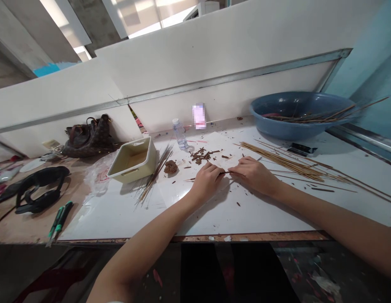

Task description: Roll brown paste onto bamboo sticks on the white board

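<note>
Green-handled tools (pixel 59 219): lie on the brown board far left, well apart from the work.
Cream tray (pixel 134 160): sits on the white table (pixel 126 219), left of the hands. What is in it cannot be told.
Dark sticks (pixel 154 174): a loose bundle lies just beside the tray, fanned toward the table edge.
Brown lump (pixel 171 167): a soft-looking paste mass near the bundle, within the left hand's reach.
Water bottle (pixel 180 134): stands upright behind the lump, toward the back wall.
Brown crumbs (pixel 202 155): lie scattered just beyond the hands.
Left hand (pixel 206 181): knuckles up, fingers curled closed over one end of the thin stick.
Thin stick (pixel 225 172): lies flat on the table between the two hands, a short dark stretch showing in the gap.
Right hand (pixel 254 174): palm down, fingertips closed on the other end of the stick.
Doing it well: even, light pressure from both hands probably suits so thin a stick, with the stick level on the table so that it neither bows nor snaps. Stray crumbs are best kept out of its path.
Bare sticks (pixel 287 165): a pale pile lies just right of the right hand.
Blue basin (pixel 296 122): stands at the far right with long sticks resting across its rim.
</note>
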`<state>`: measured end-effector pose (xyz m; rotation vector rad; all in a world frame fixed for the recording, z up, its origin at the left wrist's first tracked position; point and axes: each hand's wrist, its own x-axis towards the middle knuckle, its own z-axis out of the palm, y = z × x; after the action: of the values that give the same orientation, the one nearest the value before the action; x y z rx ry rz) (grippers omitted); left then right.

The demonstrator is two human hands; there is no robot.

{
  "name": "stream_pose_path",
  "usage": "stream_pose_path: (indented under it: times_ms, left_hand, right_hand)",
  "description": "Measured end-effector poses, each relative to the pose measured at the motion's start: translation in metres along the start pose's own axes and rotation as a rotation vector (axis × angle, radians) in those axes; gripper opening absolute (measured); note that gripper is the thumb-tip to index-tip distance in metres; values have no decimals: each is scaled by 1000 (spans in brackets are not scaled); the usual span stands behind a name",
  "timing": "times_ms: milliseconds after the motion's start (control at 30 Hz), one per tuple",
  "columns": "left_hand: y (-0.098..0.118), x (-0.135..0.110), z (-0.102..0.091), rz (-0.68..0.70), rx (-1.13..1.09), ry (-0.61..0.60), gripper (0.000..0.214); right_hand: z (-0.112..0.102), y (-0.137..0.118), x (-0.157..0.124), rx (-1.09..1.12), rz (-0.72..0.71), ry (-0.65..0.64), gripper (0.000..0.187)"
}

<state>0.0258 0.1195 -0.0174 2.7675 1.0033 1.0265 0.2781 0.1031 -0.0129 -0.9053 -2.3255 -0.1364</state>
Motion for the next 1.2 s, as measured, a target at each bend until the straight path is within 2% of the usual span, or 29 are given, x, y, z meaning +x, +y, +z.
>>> stream_pose_path:
  times_ms: [333,767,1200]
  left_hand:
    - [0,1,0,17,-6,19,18]
    - [0,1,0,21,-27,24,8]
    - [-2,0,2,26,33,8,9]
  right_hand:
    - [2,-4,2,1,-7,6,29]
    - [3,-5,3,3,-20,2,29]
    - [4,-6,2,5,-7,2,28]
